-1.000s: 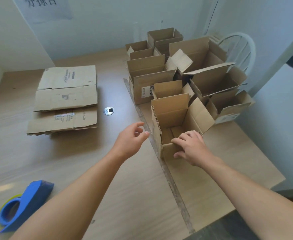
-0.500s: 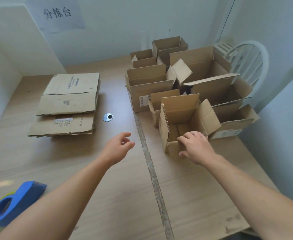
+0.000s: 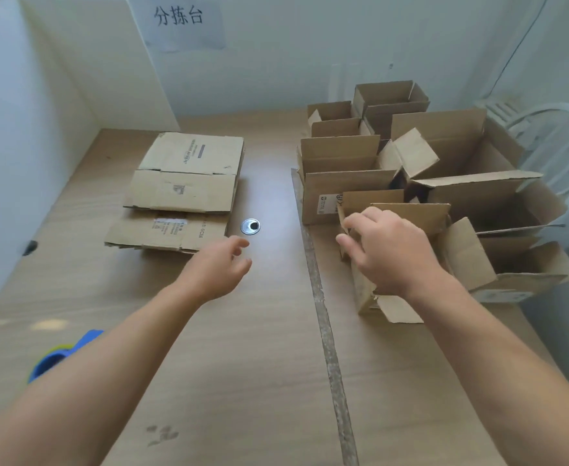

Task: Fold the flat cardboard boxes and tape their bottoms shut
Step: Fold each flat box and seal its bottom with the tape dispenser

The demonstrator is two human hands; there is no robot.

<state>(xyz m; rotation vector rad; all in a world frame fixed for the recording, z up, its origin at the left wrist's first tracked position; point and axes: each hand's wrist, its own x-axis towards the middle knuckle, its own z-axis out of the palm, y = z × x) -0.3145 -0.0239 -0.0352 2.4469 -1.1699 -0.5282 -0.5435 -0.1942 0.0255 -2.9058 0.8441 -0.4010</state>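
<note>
Flat cardboard boxes (image 3: 182,193) lie stacked on the table (image 3: 242,364), out to the left. My left grip (image 3: 220,269) hovers just short of the stack's near corner, fingers loose and spread, holding nothing. My right grip (image 3: 390,253) is over the nearest folded box (image 3: 365,294), fingers relaxed and pointing left. Whether it touches the rim I cannot tell, but it clasps nothing. That box stands at the front of the cluster of erected boxes (image 3: 444,156).

Next job, I reckon: take one flat. Best to slip fingers under the top sheet only, at its near edge, so the ones below don't drag along. Then I'd bring it to the bare wood in front of me. The blue tape dispenser (image 3: 57,356) sits beside my left forearm, handy for the bottom seam.
</note>
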